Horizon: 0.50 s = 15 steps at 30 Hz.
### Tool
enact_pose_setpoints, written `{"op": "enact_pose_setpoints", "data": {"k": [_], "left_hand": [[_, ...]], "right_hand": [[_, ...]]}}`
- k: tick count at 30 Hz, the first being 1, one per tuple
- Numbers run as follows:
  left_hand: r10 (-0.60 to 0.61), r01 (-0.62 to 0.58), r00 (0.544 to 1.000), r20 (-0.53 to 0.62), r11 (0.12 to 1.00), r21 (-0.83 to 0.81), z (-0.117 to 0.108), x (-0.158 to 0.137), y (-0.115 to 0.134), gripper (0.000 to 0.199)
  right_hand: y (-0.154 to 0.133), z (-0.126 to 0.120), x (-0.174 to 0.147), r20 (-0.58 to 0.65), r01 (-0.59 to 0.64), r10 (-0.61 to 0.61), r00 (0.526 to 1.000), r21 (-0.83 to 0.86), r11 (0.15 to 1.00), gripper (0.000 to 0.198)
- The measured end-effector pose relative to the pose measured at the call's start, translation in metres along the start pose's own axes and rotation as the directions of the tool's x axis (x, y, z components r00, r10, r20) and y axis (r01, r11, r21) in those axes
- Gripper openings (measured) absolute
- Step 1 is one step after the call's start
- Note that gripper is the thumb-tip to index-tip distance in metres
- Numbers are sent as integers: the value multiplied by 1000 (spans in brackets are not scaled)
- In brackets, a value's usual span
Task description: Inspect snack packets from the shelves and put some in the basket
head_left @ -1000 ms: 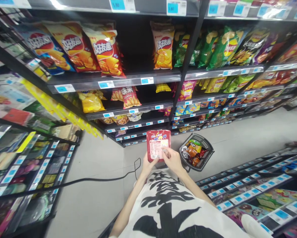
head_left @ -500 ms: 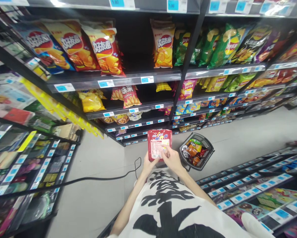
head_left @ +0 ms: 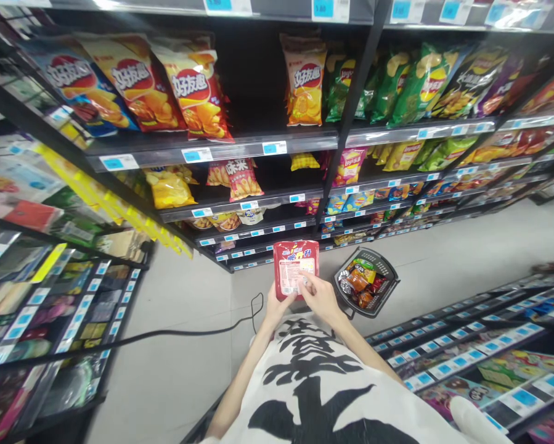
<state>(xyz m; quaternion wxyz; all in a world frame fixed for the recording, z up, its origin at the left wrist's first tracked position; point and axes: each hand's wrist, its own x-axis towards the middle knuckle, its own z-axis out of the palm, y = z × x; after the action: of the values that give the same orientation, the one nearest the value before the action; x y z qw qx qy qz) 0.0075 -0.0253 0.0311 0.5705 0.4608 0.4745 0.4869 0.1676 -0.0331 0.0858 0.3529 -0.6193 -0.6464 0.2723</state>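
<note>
Upright in front of my white-and-black shirt is a red snack packet (head_left: 283, 277), its pale printed label facing me. My left hand (head_left: 277, 302) is closed on its lower left corner, thumb across the front. At the lower right, my right hand (head_left: 320, 296) lies over the packet. Its fingers are bent and close together, with fingertips on the label. Part of the right hand's grip is hidden from view.
A black shopping basket (head_left: 366, 283) with several snack packets stands on the floor to my right. Ahead runs a shelf unit (head_left: 244, 145) with crisp bags (head_left: 196, 92). More racks flank me (head_left: 484, 345). A black cable (head_left: 179, 333) crosses at left.
The red packet and both hands have shifted very slightly left and up. My right fingers remain on the label.
</note>
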Motion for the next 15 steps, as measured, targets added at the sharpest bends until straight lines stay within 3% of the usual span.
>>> {"op": "enact_pose_setpoints", "data": {"k": [7,11,15], "left_hand": [[-2,2,1000,3,1000,23,-2,0,-6,58],[5,-5,1000,-10,1000,8,-1,1,-6,59],[2,-2,1000,-6,1000,2,0,1,-4,60]], "right_hand": [[1,-1,2,-23,-8,9,1000,14,1000,21],[0,0,1,18,37,-37,999,28,999,26],[1,0,1,-36,-22,22,999,14,1000,30]]}}
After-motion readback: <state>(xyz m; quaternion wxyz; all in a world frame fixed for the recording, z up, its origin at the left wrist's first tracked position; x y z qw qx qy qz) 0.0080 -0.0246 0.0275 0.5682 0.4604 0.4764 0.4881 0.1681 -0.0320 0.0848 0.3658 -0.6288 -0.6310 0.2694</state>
